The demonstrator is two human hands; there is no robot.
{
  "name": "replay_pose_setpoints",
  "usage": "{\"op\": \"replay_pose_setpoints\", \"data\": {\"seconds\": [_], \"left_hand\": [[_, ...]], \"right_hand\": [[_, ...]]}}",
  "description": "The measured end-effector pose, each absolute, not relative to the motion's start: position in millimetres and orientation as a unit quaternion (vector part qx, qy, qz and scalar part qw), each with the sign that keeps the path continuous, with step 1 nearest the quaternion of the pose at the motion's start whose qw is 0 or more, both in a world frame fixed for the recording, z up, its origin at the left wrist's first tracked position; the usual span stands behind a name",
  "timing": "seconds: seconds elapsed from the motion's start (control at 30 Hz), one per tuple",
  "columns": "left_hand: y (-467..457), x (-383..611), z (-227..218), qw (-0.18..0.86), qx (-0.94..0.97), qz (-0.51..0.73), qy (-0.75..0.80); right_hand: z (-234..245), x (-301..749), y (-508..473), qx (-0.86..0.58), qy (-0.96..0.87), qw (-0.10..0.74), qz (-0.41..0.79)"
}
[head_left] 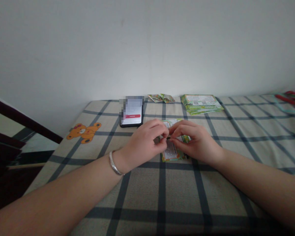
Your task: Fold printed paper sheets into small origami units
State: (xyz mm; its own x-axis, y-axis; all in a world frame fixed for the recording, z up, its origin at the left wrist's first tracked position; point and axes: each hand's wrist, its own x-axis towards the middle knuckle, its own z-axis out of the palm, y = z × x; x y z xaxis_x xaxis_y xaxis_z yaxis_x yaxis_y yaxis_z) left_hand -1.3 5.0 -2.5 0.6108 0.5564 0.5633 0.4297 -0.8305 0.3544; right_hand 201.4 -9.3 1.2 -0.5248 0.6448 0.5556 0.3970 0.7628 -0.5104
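My left hand point(145, 141) and right hand point(195, 141) pinched one leaflet point(170, 152), fingers closed; one phone point(132, 112), one stack point(201, 103) and two folded bits point(161, 98) lay behind.

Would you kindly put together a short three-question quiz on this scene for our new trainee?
1. True or false: the left hand and the right hand both pinch the printed leaflet lying on the checked cloth.
2. What lies just beyond the left hand? A) a phone B) a mug C) scissors
3. Which wrist wears the bracelet?

Key: 1 true; 2 A; 3 the left wrist.
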Motion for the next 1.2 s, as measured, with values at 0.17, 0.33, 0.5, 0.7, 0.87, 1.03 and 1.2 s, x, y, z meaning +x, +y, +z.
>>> {"op": "replay_pose_setpoints", "data": {"seconds": [0.17, 0.33, 0.5, 0.7, 0.87, 1.03, 1.2], "left_hand": [[5.8, -2.4, -2.2, 0.077, 0.894, 0.343, 0.277], [7.3, -3.1, -0.6, 0.096, 0.891, 0.337, 0.290], [7.4, -4.8, -2.0, 0.119, 0.884, 0.341, 0.297], [9.1, -5.9, -4.5, 0.141, 0.872, 0.333, 0.331], [6.3, -3.4, -0.4, 0.089, 0.879, 0.311, 0.351], [2.9, -2.3, 0.6, 0.057, 0.888, 0.298, 0.347], [3.8, -2.6, -1.0, 0.060, 0.896, 0.317, 0.305]], "right_hand": [[1.3, 201.2, -10.4, -0.336, -0.851, 0.382, 0.131], [2.0, 201.0, -11.0, -0.366, -0.838, 0.382, 0.136], [-0.5, 203.3, -10.4, -0.386, -0.830, 0.378, 0.135], [-2.3, 202.9, -9.2, -0.395, -0.823, 0.386, 0.129], [0.2, 201.4, -9.6, -0.401, -0.827, 0.374, 0.127], [0.8, 201.1, -10.4, -0.400, -0.835, 0.361, 0.110], [1.4, 200.3, -12.6, -0.404, -0.838, 0.353, 0.096]]}}
